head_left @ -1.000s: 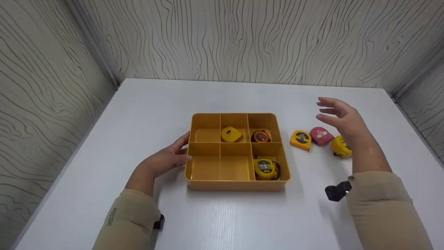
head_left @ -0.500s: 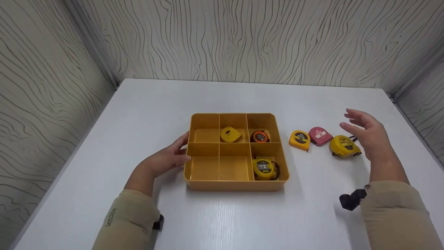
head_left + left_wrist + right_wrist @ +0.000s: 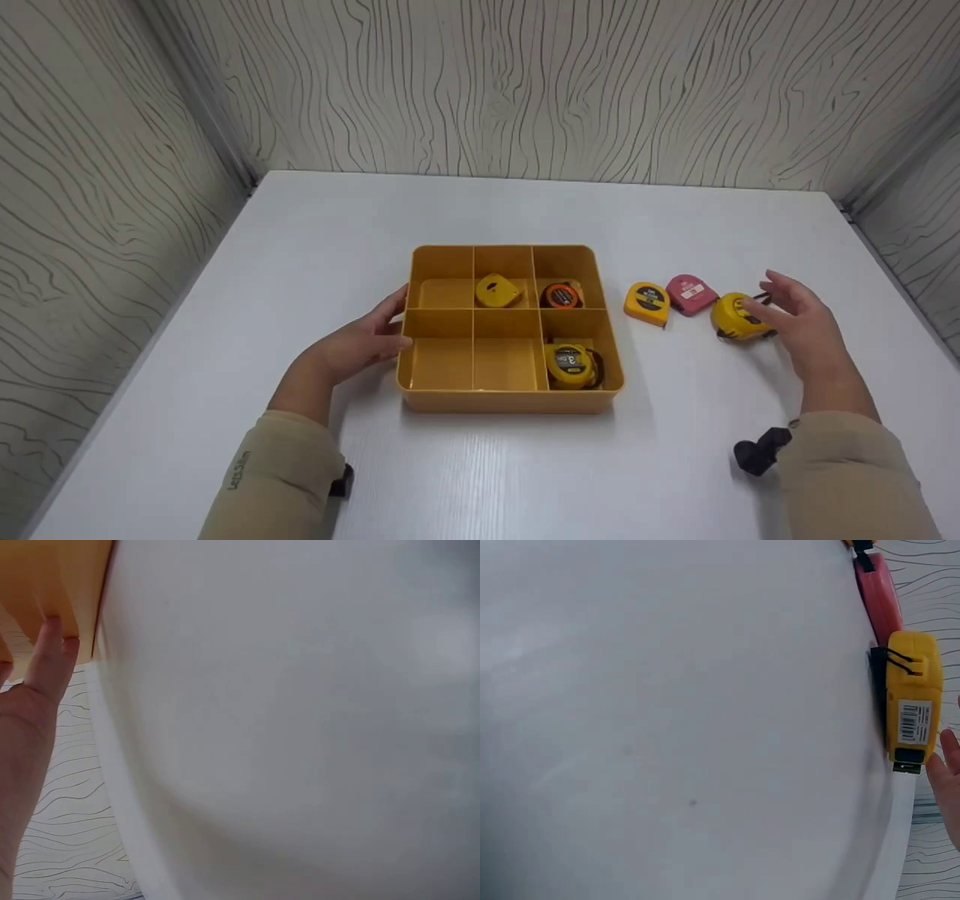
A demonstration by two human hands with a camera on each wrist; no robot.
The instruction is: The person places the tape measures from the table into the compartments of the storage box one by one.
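Observation:
My left hand (image 3: 352,349) touches the left side of a yellow divided box (image 3: 510,402); in the left wrist view its straight fingers (image 3: 46,656) lie against the box wall. At the right, my right hand (image 3: 806,326) is at the right end of a large yellow tape measure (image 3: 735,316), fingers spread and not gripping it. The right wrist view shows the fingertips close beside that yellow tape measure (image 3: 913,694); whether they touch it I cannot tell. A pink tape measure (image 3: 691,294) and an orange-yellow tape measure (image 3: 646,303) lie to its left.
Inside the box are a yellow tape measure (image 3: 496,290) at back middle, an orange-and-black one (image 3: 562,295) at back right, and a yellow one (image 3: 572,366) with a black strap at front right. Patterned panels (image 3: 480,90) stand behind and beside the white table (image 3: 480,480).
My right hand has moved right, then down and toward me, to the large yellow tape measure. My left hand stays at the box, which has barely shifted in view.

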